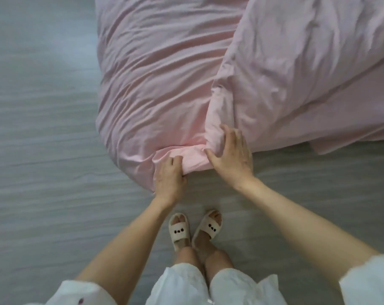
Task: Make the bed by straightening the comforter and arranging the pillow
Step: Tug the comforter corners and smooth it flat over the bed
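Note:
A pale pink comforter (pixel 296 69) lies rumpled over the bed, one edge folded back diagonally. Under it a pink sheet (pixel 155 84) covers the bed corner and hangs toward the floor. My left hand (pixel 169 177) pinches a bunched fold of pink fabric at the corner, fingers closed on it. Just to the right, my right hand (pixel 232 157) grips the comforter's corner, thumb underneath and fingers spread over the top. No pillow is in view.
Grey wood-look floor (pixel 43 150) surrounds the bed corner on the left and in front. My feet in cream slippers (pixel 195 227) stand close to the corner, right below my hands. A loose comforter edge (pixel 331 146) overhangs the bed at the right.

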Action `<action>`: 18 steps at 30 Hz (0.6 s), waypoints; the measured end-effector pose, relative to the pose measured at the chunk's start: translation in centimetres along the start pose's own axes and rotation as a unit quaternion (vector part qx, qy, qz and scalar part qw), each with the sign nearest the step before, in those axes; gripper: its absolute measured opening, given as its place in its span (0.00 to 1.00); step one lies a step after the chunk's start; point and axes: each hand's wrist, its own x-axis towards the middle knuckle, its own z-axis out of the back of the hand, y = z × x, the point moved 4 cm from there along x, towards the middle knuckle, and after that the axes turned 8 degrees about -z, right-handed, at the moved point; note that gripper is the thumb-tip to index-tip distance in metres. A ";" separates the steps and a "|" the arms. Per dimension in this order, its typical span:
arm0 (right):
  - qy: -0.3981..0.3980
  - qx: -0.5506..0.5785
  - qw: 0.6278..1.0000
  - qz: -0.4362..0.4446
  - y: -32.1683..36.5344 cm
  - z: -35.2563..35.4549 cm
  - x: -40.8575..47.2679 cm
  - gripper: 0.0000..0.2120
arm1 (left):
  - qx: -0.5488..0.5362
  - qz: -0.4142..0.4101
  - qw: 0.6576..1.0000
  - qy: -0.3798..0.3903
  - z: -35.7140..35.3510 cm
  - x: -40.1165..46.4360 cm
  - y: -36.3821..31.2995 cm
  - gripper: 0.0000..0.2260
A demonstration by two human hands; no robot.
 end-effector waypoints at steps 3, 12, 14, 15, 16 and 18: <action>-0.033 -0.136 0.932 0.333 2.8 -1.5 -0.5 0.29 | -0.094 0.009 0.995 -0.036 -0.2 -2.0 1.5 0.19; 0.090 -0.411 0.818 0.391 4.3 -2.3 0.7 0.18 | -0.240 0.094 0.960 -0.106 0.9 -3.5 3.6 0.15; 0.114 -0.349 0.857 0.360 4.2 -1.4 -0.4 0.13 | -0.184 0.088 0.976 -0.075 1.1 -4.6 3.0 0.10; 0.112 -0.319 0.876 0.345 4.0 -0.7 -0.9 0.12 | -0.152 0.074 0.984 -0.060 0.9 -5.4 2.7 0.10; 0.107 -0.303 0.886 0.334 3.6 -0.2 -1.7 0.12 | -0.115 0.052 0.991 -0.046 0.8 -6.2 2.4 0.11; 0.102 -0.303 0.888 0.332 1.2 -0.2 -4.5 0.11 | -0.039 0.008 0.999 -0.036 0.5 -8.3 1.9 0.15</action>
